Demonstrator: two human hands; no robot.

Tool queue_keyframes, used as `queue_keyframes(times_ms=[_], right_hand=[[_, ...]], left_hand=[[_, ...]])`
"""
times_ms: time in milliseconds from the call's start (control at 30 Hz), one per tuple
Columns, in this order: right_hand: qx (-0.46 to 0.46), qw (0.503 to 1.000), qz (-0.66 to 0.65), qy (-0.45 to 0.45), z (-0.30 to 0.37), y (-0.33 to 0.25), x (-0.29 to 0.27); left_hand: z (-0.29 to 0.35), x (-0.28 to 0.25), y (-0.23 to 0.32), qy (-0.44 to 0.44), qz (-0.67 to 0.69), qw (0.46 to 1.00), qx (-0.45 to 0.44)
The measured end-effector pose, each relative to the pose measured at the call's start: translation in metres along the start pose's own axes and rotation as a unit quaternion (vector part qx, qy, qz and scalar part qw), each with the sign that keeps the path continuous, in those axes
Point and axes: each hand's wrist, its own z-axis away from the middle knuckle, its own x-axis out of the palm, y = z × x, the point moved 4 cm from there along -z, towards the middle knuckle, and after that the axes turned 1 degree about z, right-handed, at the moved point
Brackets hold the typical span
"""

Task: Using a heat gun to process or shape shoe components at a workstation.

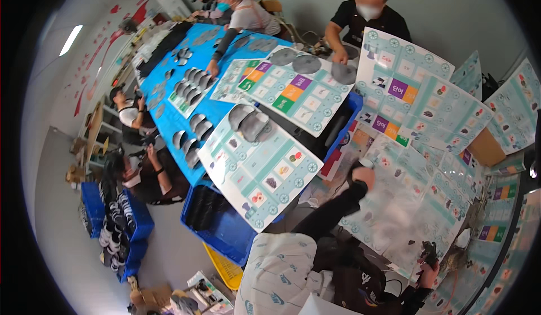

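Note:
My left hand (pixel 363 177) reaches out over the printed sheets and is closed around a small thing with a pale top (pixel 366 162); its kind cannot be made out. At the lower right, my right hand (pixel 429 274) is closed on a dark, ragged-looking piece (pixel 429 253), too blurred to name. Both hands are above a large pale printed sheet (pixel 394 202) with grey smudges. To the left of my left arm, a printed board (pixel 270 174) carries a few overlapping dark grey curved pieces (pixel 248 122). Another board (pixel 310 98) farther off bears three grey oval pieces (pixel 307 64).
A blue-covered table (pixel 163 109) holds rows of dark curved pieces. Blue crates (pixel 220 236) stand below the board, with a yellow basket (pixel 225 267) beneath. A person (pixel 369 13) opposite touches a grey oval; others work around the table. Printed boards (pixel 445 109) lean at right.

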Motion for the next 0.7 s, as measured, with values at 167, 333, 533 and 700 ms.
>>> queue_keyframes(times_ms=[167, 333, 533, 700], right_hand=[[-0.008, 0.997, 0.014, -0.071, -0.057, 0.002, -0.004], [-0.038, 0.995, 0.0, -0.097, -0.062, 0.003, -0.019], [0.005, 0.997, -0.006, -0.08, -0.044, 0.03, -0.057], [-0.062, 0.984, -0.009, -0.167, -0.076, 0.037, -0.019]], left_hand=[[0.114, 0.053, 0.111, -0.072, 0.015, 0.993, 0.096], [0.164, 0.077, 0.164, -0.22, 0.015, 0.973, 0.066], [0.18, -0.014, 0.166, -0.085, 0.088, 0.991, -0.057], [0.169, 0.091, 0.071, -0.135, 0.17, 0.971, -0.1]])
